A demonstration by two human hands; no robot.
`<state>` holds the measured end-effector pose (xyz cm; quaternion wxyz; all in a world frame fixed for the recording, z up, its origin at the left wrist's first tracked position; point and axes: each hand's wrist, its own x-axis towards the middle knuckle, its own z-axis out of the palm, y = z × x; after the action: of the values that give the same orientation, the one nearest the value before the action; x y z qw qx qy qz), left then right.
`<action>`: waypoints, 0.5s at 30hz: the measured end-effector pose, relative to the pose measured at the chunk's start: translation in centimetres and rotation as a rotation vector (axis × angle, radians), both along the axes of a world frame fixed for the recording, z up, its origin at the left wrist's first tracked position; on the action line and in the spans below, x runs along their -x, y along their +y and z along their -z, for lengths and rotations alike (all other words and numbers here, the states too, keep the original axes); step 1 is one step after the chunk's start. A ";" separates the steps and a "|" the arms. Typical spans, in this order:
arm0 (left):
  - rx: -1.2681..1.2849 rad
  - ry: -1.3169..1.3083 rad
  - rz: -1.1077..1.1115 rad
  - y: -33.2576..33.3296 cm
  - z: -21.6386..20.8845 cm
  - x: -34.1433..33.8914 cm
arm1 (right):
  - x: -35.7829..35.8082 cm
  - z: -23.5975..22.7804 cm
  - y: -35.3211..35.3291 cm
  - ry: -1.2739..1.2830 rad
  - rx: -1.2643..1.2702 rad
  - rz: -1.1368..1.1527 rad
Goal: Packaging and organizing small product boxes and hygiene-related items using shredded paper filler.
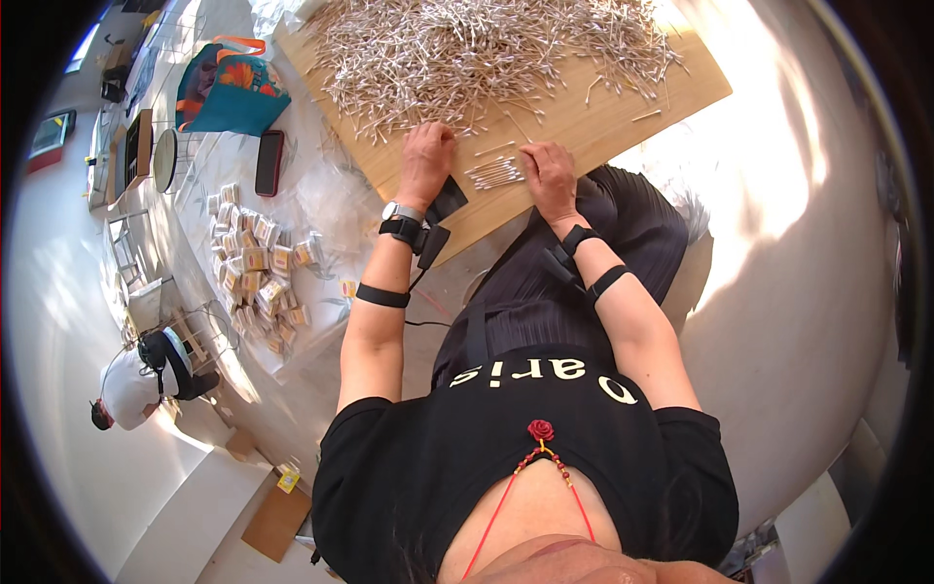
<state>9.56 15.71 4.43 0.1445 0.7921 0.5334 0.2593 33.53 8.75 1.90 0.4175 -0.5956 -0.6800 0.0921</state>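
A big heap of loose cotton swabs [457,58] covers the far part of a wooden board [623,131]. My left hand [428,151] rests at the heap's near edge, fingers curled down; whatever they hold, if anything, is hidden. A short row of cotton swabs [494,173] lies side by side between my hands, with a single swab just beyond it. At the row's right end is my right hand [552,175], its fingers bent together and the tips close to the swabs. What it may hold cannot be made out. A dark flat piece [449,201] lies beside my left wrist.
Left of the board, a pile of small packs of swabs [255,258] lies on plastic sheeting. A phone [269,164] and a teal bag [233,97] with orange handles are farther up. Another person [146,380] in white sits at the far left. Straps and a cable hang on my forearms.
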 end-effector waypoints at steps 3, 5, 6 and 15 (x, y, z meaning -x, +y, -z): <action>-0.022 -0.049 0.003 0.2 -0.5 0.0 | 0.1 -0.1 0.0 0.001 -0.019 0.008; -0.033 -0.088 0.007 0.1 -1.0 -0.3 | 0.1 -0.1 0.0 -0.005 -0.016 0.013; -0.042 -0.128 0.006 0.1 -1.5 -0.6 | 0.1 -0.1 0.0 -0.012 -0.011 0.013; 0.060 -0.209 0.123 -0.4 -2.4 -3.8 | 0.2 -0.2 0.0 -0.024 0.006 0.018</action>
<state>13.37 15.33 6.88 0.2386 0.7873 0.4733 0.3149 33.34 8.75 2.14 0.4084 -0.6040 -0.6793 0.0835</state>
